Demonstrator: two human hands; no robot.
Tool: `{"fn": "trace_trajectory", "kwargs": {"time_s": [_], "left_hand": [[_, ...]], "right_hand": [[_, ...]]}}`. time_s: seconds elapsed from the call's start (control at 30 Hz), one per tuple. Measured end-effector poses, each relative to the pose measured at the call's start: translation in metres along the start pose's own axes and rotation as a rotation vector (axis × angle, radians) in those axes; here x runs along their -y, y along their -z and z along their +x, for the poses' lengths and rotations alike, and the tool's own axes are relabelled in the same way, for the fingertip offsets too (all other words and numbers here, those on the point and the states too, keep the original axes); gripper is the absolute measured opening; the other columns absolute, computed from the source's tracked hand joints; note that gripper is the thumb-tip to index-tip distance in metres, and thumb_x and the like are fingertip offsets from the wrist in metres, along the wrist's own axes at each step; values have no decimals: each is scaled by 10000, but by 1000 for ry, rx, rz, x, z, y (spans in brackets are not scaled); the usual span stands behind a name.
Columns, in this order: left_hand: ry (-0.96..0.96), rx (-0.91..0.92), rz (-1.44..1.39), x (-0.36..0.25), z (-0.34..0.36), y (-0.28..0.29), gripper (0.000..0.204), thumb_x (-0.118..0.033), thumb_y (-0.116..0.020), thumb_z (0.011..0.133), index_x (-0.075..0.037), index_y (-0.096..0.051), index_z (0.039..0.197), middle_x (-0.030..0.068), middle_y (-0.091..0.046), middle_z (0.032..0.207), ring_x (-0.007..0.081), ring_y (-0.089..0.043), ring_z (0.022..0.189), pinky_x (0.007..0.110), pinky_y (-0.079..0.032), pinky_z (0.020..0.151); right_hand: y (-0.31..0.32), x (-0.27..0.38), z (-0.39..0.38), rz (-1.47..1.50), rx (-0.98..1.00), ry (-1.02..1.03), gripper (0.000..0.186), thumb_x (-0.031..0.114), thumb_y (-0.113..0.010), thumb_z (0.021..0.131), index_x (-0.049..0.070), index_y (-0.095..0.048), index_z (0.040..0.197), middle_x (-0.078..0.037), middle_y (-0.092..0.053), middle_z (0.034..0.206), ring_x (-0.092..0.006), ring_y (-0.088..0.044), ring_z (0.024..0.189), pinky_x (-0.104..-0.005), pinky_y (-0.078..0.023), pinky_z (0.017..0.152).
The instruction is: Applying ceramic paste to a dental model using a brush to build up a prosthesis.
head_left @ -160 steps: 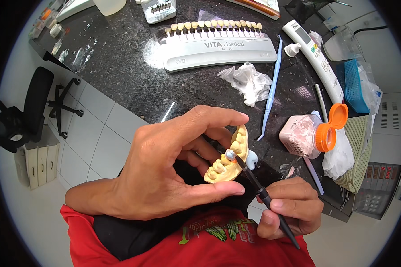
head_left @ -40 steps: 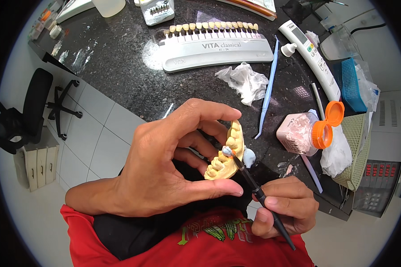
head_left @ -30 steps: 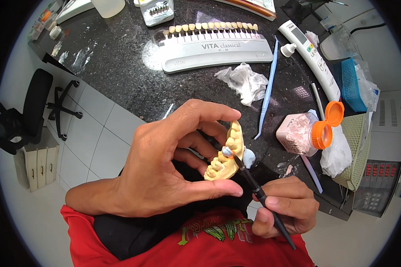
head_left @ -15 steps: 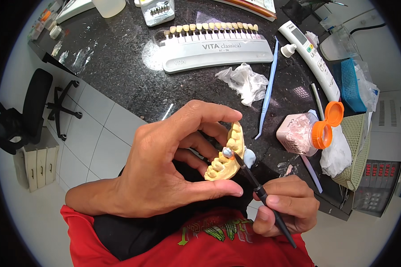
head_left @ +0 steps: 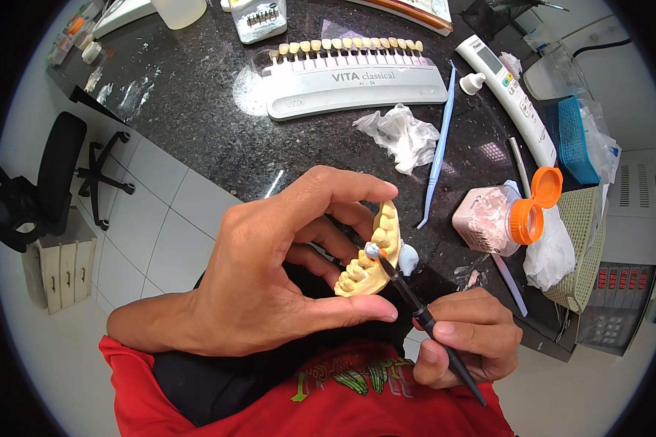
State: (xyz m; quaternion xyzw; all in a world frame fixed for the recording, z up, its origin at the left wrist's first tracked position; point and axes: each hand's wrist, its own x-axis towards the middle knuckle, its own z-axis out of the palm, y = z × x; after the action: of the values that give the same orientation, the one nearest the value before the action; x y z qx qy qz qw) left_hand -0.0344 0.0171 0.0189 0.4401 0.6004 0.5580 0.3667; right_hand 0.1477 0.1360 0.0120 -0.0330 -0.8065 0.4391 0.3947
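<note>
My left hand [head_left: 262, 255] grips a yellowish plaster dental model [head_left: 385, 237] by its two ends, index finger at the far end and thumb at the near one. One tooth on the model carries a pale bluish-white crown [head_left: 372, 250], with a bit of orange beside it. Between the thumb and fingers of my right hand [head_left: 474, 331] is a slim black brush [head_left: 424, 315], slanting up to the left. Its tip is at the crown, seemingly touching it. Behind the model lies a pale blue lump [head_left: 408, 259], partly covered by it.
A grey shade guide [head_left: 357, 86] with tooth tabs stands at the back. Right of it are crumpled tissue [head_left: 401, 138], a blue plastic instrument [head_left: 439, 153] and a white remote [head_left: 514, 102]. An open orange-capped bottle of pink powder [head_left: 488, 217] stands close to my right hand.
The brush tip has shifted slightly up and left, onto the lower edge of the crown. My left hand and the dental model have barely moved.
</note>
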Motion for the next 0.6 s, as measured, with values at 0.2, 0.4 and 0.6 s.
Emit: {"fn": "trace_trajectory", "kwargs": {"time_s": [0.2, 0.4, 0.6], "left_hand": [[7, -11, -20, 0, 0, -1, 816, -117, -910, 584, 8, -475, 1262, 102, -623, 1027, 123, -658, 855, 195, -554, 649], [-7, -7, -16, 1, 0, -1, 815, -115, -910, 583, 3, -478, 1264, 103, -624, 1023, 122, -660, 846, 198, -554, 644], [-30, 0, -29, 2, 0, -1, 810, -97, -903, 593, 2, -476, 1275, 111, -627, 1039, 127, -661, 856, 206, -556, 659]], "right_hand": [[1, 1, 0, -1, 8, -9, 284, -23, -749, 648, 12, -626, 902, -123, -656, 726, -208, -656, 594, -272, -557, 526], [1, 1, 2, -19, 26, 6, 288, -22, -752, 651, 11, -627, 907, -125, -658, 730, -209, -656, 593, -272, -554, 527], [3, 0, 0, 38, -3, -27, 285, -22, -749, 643, 5, -626, 899, -122, -651, 712, -207, -652, 578, -272, -548, 513]]}}
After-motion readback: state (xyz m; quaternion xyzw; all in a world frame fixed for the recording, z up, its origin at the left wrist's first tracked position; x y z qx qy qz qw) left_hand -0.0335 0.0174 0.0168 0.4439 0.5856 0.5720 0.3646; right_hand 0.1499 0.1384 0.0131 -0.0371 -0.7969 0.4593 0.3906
